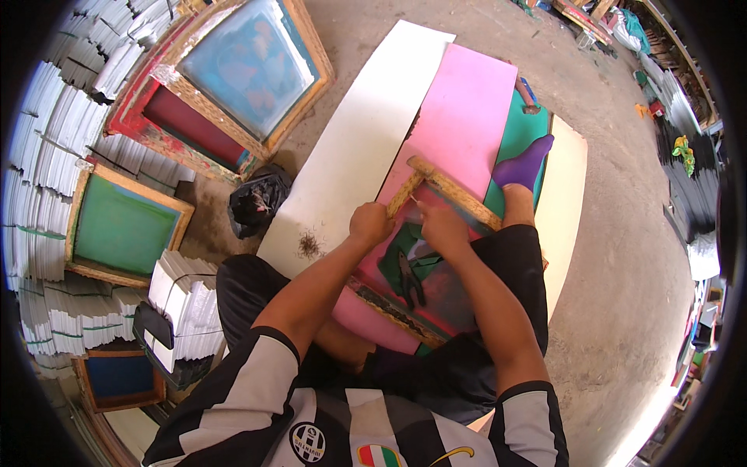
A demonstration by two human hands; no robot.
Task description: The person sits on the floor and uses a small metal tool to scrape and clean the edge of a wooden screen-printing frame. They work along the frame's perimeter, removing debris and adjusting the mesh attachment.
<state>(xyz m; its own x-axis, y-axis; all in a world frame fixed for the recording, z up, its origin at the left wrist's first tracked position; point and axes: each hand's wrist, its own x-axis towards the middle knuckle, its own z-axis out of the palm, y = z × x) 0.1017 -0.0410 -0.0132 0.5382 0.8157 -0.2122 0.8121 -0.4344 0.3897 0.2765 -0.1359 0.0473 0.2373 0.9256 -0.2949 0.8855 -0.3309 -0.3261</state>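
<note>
A wooden screen-printing frame (459,192) with worn, yellowish bars lies across my lap and the coloured sheets. My left hand (372,225) is closed round its left bar near the far corner. Just inside that corner, my right hand (444,230) pinches a thin, pale tool (415,200), mostly hidden by the fingers. Dark-handled pliers (410,280) and a crumpled green cloth (391,261) rest within the frame, below my right hand. To the left, a small heap of dark, thin bits (309,245) sits on the white sheet (342,148).
A hammer (530,99) lies beyond my purple-socked foot (526,162) on a green sheet. Beside a pink sheet (464,101), a black plastic bag (255,204) stands on the floor. More frames (124,222) and tied paper stacks (183,311) line the left side.
</note>
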